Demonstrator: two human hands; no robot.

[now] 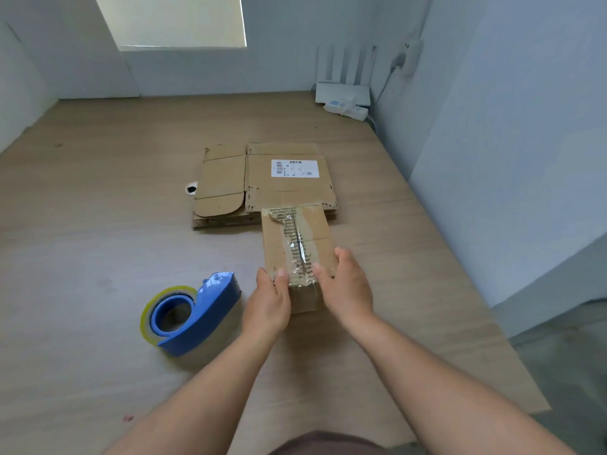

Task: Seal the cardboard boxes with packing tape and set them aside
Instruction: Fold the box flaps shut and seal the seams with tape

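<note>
**Two hands hold a taped box pointing away from the person**

Head camera, looking forward and down. One small cardboard box (281, 247) sits in the middle of a wooden table (98, 224), straight ahead of the person. Its long axis runs away from the person, near end at the hands and far end reaching the near edge of a stack of flattened cardboard (230, 178). A strip of clear tape (299, 247) runs lengthwise along the top seam and folds down over the near end; it looks wrinkled, with torn paper showing under it.

The left hand (267, 303) grips the near left corner of the box, thumb laid on top. The right hand (346, 287) grips the near right side, thumb on top and fingers curled round the edge. Whether the box rests on the table or is raised slightly cannot be told.

A blue tape dispenser (210, 307) with a roll of clear tape lies on the table just left of the left hand, not touching it. The flattened cardboard carries a white shipping label (294, 168). A white router (343, 93) and a power strip (346, 110) sit in the far right corner by the wall.
</note>
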